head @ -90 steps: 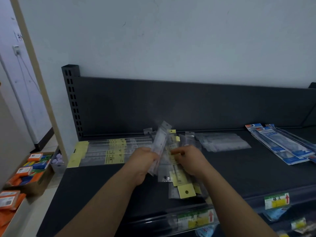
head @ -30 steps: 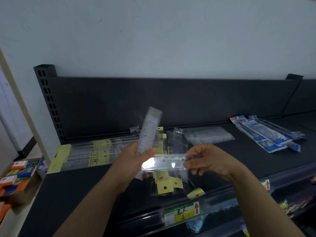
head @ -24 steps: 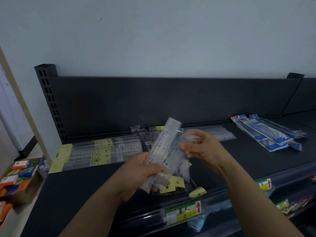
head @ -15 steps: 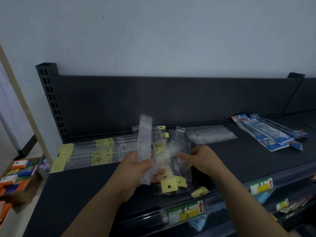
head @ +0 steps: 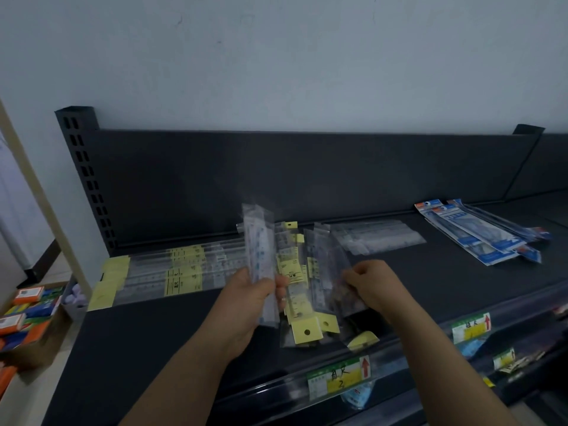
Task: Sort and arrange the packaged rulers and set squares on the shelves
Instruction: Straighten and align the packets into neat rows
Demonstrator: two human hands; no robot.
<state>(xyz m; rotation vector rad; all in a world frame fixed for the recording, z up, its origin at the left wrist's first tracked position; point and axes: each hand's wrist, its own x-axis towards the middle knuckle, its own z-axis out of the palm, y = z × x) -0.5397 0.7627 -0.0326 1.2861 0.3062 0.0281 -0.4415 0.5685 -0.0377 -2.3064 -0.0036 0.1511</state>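
Packaged rulers in clear sleeves with yellow header cards lie heaped on the dark grey metal shelf. Left hand grips several clear-sleeved rulers upright, while right hand pinches a clear sleeve from the heap.

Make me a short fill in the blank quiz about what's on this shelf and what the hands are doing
1. The left hand holds a bundle of clear ruler packets standing ____.
2. The long rulers lying at the shelf's left end have ____ header cards.
3. The blue packets lie toward the shelf's ____ end.

Missing words: upright; yellow; right
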